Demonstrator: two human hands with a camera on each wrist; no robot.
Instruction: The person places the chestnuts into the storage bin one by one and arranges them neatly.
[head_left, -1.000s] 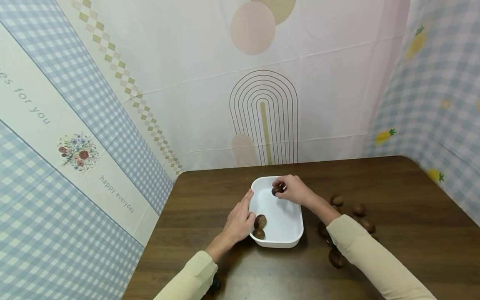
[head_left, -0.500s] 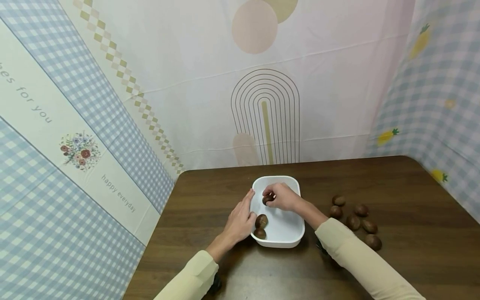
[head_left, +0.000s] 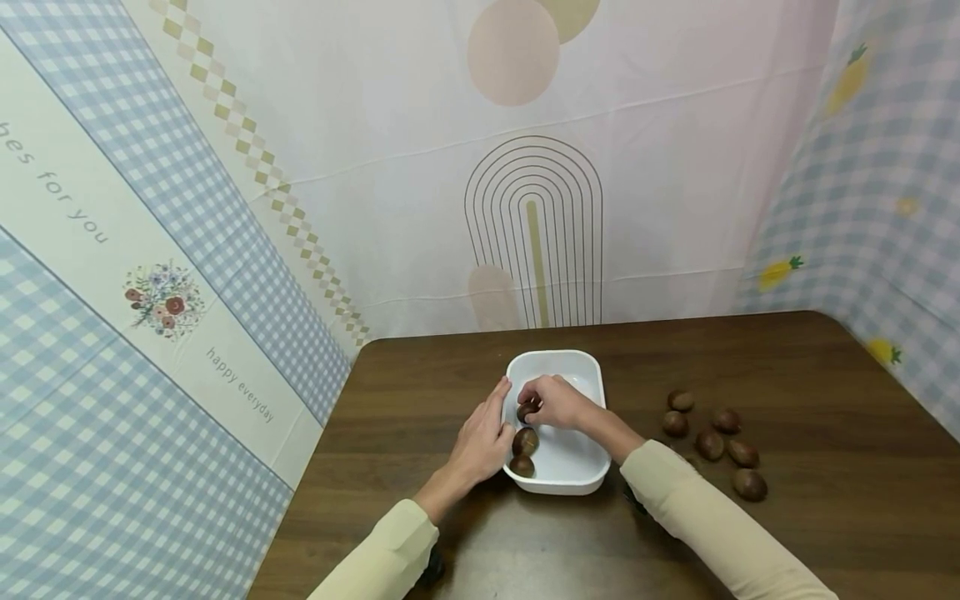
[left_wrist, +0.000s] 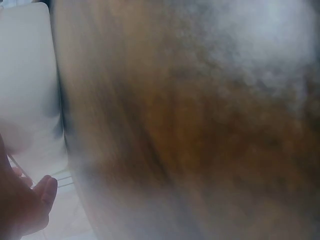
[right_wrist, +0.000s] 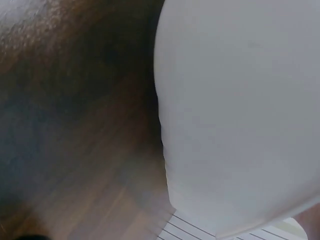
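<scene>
A white rectangular dish (head_left: 570, 487) stands on the table. Along its left rim lies my left hand (head_left: 480, 442), fingers extended and touching the rim. Inside the dish, near the left wall, my right hand (head_left: 558, 402) pinches a brown chestnut (head_left: 527, 411) between thumb and fingers. Just in front of that one sit two more chestnuts, one with a pale mark (head_left: 525, 442) and another (head_left: 522, 467) in the near left corner. The left wrist view shows part of a hand (left_wrist: 30, 205) low at the left; a pale sleeve (right_wrist: 240, 110) fills much of the right wrist view.
Several loose chestnuts (head_left: 709, 445) lie on the brown wooden table (head_left: 840, 417), right of the dish. Patterned cloth (head_left: 405, 208) hangs behind the table and at both sides. Dark objects (head_left: 431, 567) show partly beneath the sleeves.
My right hand has carried the chestnut left and nearer within the dish, towards the two others. The left hand has stayed on the rim. More loose chestnuts show as the right arm shifts left.
</scene>
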